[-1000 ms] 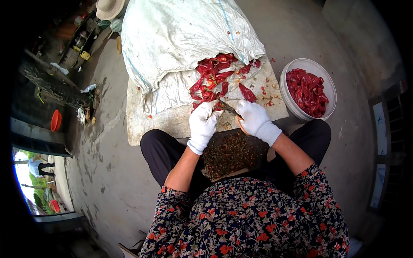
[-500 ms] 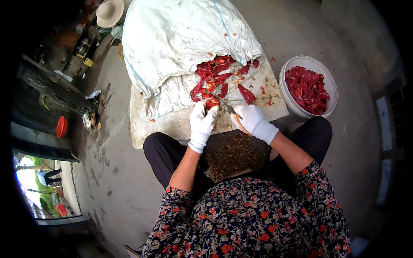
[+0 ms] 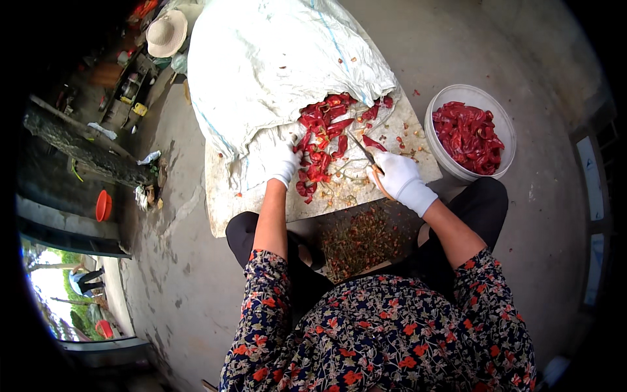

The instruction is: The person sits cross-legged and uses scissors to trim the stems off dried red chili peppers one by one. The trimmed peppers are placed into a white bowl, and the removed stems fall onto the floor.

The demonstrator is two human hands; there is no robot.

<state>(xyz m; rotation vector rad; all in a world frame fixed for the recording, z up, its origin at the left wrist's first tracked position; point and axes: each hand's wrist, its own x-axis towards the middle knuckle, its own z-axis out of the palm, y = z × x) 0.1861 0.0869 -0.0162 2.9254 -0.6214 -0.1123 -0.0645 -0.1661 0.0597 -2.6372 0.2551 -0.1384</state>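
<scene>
On pale board [image 3: 228, 202] over floor: heap of dried red chillies [image 3: 323, 140] spilling from mouth of white sack [image 3: 274, 65]. Left hand [image 3: 282, 163], white-gloved, reaching into heap's left edge, fingers curled among chillies; whether gripping one, cannot tell. Right hand [image 3: 398, 178], white-gloved, closed around knife [image 3: 362, 151], blade pointing up-left toward heap. White bowl [image 3: 434, 140] of cut red chillies just right of board. Pile of seeds and stems [image 3: 356, 238] on lap, below board edge. Straw hat [image 3: 166, 32] far upper left.
</scene>
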